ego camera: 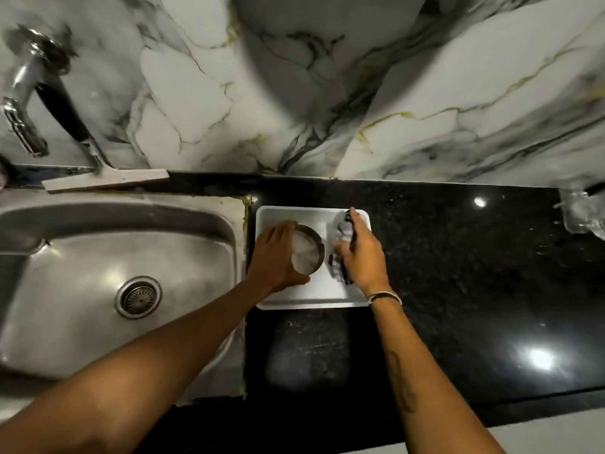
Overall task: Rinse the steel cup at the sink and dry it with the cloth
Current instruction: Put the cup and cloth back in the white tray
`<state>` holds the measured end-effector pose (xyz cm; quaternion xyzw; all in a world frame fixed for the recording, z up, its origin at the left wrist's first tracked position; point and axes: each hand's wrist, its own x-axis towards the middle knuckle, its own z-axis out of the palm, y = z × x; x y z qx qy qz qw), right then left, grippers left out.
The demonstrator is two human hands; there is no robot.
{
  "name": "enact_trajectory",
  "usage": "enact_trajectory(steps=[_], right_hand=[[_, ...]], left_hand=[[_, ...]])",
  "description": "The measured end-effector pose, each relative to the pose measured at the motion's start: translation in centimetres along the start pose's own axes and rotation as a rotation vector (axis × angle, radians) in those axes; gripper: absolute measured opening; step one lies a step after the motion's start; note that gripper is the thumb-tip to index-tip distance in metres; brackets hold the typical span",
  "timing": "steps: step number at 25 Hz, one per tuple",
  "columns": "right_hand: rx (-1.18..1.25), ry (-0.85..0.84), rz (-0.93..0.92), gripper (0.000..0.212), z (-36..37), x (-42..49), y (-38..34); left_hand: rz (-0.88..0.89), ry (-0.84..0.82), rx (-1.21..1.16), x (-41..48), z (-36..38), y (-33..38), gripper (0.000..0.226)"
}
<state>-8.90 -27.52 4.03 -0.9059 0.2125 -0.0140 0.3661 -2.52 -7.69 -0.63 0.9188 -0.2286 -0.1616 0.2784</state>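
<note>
The steel cup (307,252) stands upright on a white tray (311,298) on the black counter, just right of the sink. My left hand (276,257) wraps around the cup's left side. A grey-and-black cloth (342,231) lies on the tray's right half, and my right hand (363,253) is closed over it. The steel sink (98,283) with its round drain (138,297) lies to the left.
A chrome tap (24,93) juts from the marble wall above the sink's far left. A squeegee (104,178) rests along the sink's back ledge. A clear glass object (581,213) sits at the counter's far right. The black counter (474,290) stretches right of the tray.
</note>
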Motion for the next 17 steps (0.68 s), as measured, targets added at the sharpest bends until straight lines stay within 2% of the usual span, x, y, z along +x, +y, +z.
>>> enact_trajectory(steps=[2, 3, 5, 8, 14, 17], right_hand=[[-0.438, -0.244, -0.105, 0.068, 1.9, 1.1, 1.6], [-0.608, -0.360, -0.094, 0.069, 3.0, 1.1, 2.4], [-0.809, -0.393, -0.083, 0.072, 4.9, 0.6, 3.8], [-0.813, -0.339, -0.110, 0.074, 6.6, -0.4, 4.9], [-0.755, -0.336, -0.014, 0.076, 7.4, -0.6, 4.9], [-0.663, -0.299, -0.022, 0.077, 6.6, -1.0, 4.2]], left_hand=[[-0.003, -0.006, 0.107, 0.3, 0.4, -1.0, 0.132], [0.005, -0.023, 0.148, 0.5, 0.5, -1.5, 0.132], [0.030, -0.072, 0.233, 0.6, 0.8, -2.1, 0.133], [0.074, -0.107, 0.316, 0.8, 1.2, -2.3, 0.135], [0.121, -0.150, 0.436, 1.0, 1.4, -2.6, 0.139], [0.149, -0.151, 0.419, 0.6, 0.9, -3.0, 0.142]])
